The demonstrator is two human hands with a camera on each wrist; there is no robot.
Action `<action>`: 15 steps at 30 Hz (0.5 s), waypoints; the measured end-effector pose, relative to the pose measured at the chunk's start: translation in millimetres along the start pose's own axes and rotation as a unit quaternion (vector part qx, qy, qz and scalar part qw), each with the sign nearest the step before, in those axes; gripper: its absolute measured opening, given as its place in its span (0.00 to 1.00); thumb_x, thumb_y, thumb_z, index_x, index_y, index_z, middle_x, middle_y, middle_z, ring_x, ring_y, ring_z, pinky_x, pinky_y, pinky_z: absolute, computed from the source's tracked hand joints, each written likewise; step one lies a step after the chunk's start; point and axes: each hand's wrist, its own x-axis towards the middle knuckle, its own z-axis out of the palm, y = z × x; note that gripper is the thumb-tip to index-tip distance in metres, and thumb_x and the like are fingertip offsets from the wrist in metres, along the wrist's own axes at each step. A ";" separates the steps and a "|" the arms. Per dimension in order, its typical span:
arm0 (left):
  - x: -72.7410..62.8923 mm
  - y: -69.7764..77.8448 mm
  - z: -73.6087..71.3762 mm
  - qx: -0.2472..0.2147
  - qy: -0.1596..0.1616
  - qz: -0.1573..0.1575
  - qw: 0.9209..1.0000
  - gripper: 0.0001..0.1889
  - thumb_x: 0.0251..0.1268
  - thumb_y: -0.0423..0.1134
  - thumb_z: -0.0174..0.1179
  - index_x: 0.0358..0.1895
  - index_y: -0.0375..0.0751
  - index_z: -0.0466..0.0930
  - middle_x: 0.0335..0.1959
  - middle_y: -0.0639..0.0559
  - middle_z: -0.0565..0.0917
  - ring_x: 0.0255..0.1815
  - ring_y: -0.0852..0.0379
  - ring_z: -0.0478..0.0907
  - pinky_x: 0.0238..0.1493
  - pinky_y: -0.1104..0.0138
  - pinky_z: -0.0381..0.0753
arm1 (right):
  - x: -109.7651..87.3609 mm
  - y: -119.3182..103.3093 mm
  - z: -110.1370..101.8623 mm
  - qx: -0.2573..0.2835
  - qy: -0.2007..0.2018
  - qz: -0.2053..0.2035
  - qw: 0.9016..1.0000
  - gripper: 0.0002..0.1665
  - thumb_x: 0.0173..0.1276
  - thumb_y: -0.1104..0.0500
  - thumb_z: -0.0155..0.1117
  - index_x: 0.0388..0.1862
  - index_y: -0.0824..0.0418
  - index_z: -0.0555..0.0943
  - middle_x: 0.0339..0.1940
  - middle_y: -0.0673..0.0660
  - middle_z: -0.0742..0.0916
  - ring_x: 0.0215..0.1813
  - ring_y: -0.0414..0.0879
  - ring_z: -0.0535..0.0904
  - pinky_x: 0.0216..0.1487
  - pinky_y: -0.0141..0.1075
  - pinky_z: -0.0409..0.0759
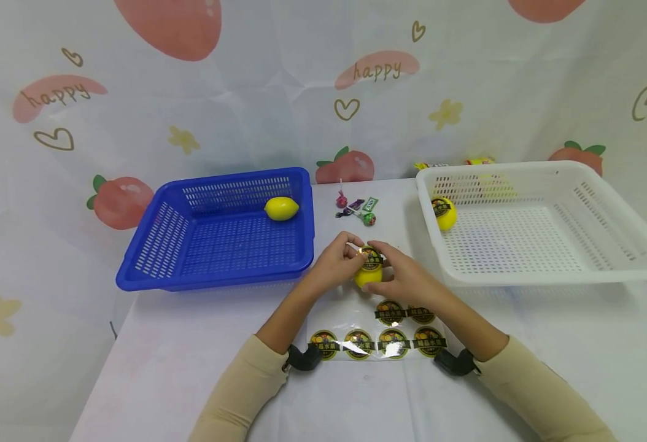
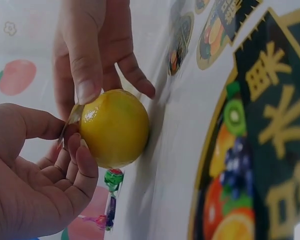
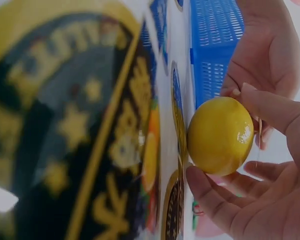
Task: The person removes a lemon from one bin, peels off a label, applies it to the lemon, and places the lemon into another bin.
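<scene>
A yellow lemon (image 1: 363, 279) stands on the table between both hands. My right hand (image 1: 409, 277) holds it, fingers and thumb spread about its sides. Over its top lies a round black-and-gold fruit sticker (image 1: 370, 260). My left hand (image 1: 336, 264) pinches that sticker's edge between thumb and fingertip, as the left wrist view shows; part of the sticker (image 2: 72, 120) stands away from the peel there. Just below the hands is a clear sheet of matching stickers (image 1: 359, 344) with several left on it. How much of the sticker touches the lemon cannot be told.
To the left, a blue basket (image 1: 135, 264) holds a plain lemon (image 1: 282, 209). On the right a white basket (image 1: 522, 278) contains a lemon with a sticker (image 1: 445, 215). Lollipops and candies (image 1: 369, 218) lie between the baskets. Yellow wrappers (image 1: 480, 161) show behind the white one.
</scene>
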 end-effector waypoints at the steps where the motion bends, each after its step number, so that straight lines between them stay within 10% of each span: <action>1: -0.1 0.1 0.3 0.000 0.001 -0.001 1.000 0.14 0.70 0.36 0.58 0.54 0.39 0.71 0.31 0.48 0.81 0.26 0.58 0.71 0.28 0.69 0.70 | 0.6 0.3 0.4 0.002 -0.002 0.003 1.000 0.53 0.60 0.55 0.77 0.78 0.64 0.59 0.74 0.63 0.70 0.60 0.62 0.76 0.53 0.49 0.81; 15: -3.9 -0.9 2.8 0.046 0.020 -0.010 0.999 0.16 0.68 0.41 0.62 0.55 0.43 0.71 0.31 0.48 0.80 0.28 0.55 0.74 0.29 0.67 0.74 | 0.8 1.7 2.1 0.011 0.003 -0.008 1.000 0.46 0.61 0.59 0.77 0.75 0.63 0.65 0.72 0.63 0.73 0.56 0.60 0.79 0.49 0.45 0.83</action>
